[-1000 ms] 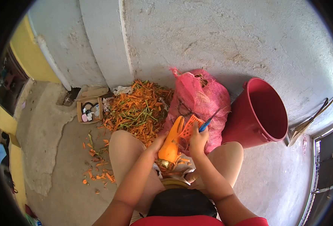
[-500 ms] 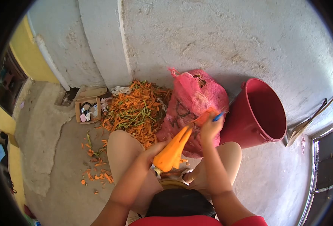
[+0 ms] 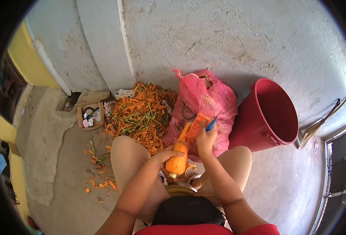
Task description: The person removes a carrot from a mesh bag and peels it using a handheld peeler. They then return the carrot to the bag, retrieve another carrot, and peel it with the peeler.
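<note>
A thick orange carrot (image 3: pixel 178 159) lies in my left hand (image 3: pixel 163 157), whose fingers wrap its side; its pale stem end points down toward me. My right hand (image 3: pixel 206 139) is closed on a peeler with an orange slotted part (image 3: pixel 198 124) and a blue part (image 3: pixel 211 124). The orange part is beside the carrot's upper end. Beyond my hands, a heap of orange and green peelings (image 3: pixel 141 113) lies on the floor, with a pink mesh sack (image 3: pixel 216 98) to its right.
A dark red bin (image 3: pixel 246 125) stands right of the sack by the wall. A small cardboard box (image 3: pixel 91 115) with odd items sits left of the heap. Scattered scraps (image 3: pixel 102 182) lie near my left knee. A dustpan-like tool (image 3: pixel 312 135) leans at the right.
My right hand has moved down and left, bringing the orange peeler to the carrot's upper end. The carrot has turned more upright in my left hand.
</note>
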